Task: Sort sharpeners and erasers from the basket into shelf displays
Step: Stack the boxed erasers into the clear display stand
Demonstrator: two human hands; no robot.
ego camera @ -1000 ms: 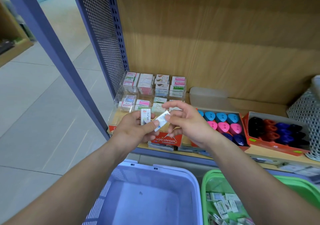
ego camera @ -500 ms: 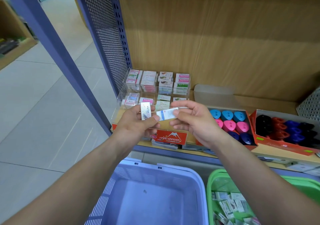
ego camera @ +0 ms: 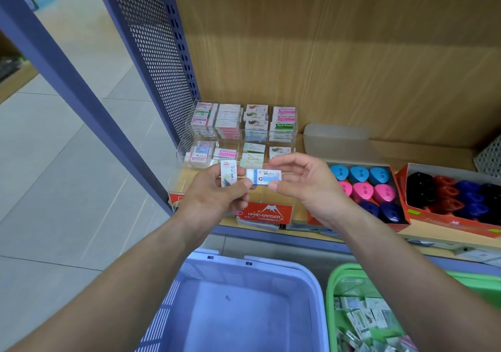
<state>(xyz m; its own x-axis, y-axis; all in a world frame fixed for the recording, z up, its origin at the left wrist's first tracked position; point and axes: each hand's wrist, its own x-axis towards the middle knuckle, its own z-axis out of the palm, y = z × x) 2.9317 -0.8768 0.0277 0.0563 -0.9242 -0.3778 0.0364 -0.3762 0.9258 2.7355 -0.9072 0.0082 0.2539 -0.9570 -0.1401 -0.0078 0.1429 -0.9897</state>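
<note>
My left hand (ego camera: 214,200) grips a white eraser (ego camera: 228,173) standing upright between thumb and fingers. A second eraser with a blue label (ego camera: 264,177) lies level between both hands. Its left end touches my left thumb, and my right hand (ego camera: 306,186) pinches its right end between fingers above and thumb below. Both hands hover just in front of the clear eraser display (ego camera: 187,145) on the shelf, whose compartments hold stacked erasers. The green basket (ego camera: 332,284) at the lower right holds several wrapped erasers.
A red box of blue, pink and navy sharpeners (ego camera: 363,189) and a second box of black, red and blue ones (ego camera: 455,197) sit to the right on the wooden shelf (ego camera: 433,154). A purple basket (ego camera: 271,267) stands below my hands. A perforated blue side panel (ego camera: 151,53) bounds the shelf's left.
The blue-label eraser has turned from tilted to level between my hands. Both hands stay in front of the display, and the upright eraser stays in my left hand.
</note>
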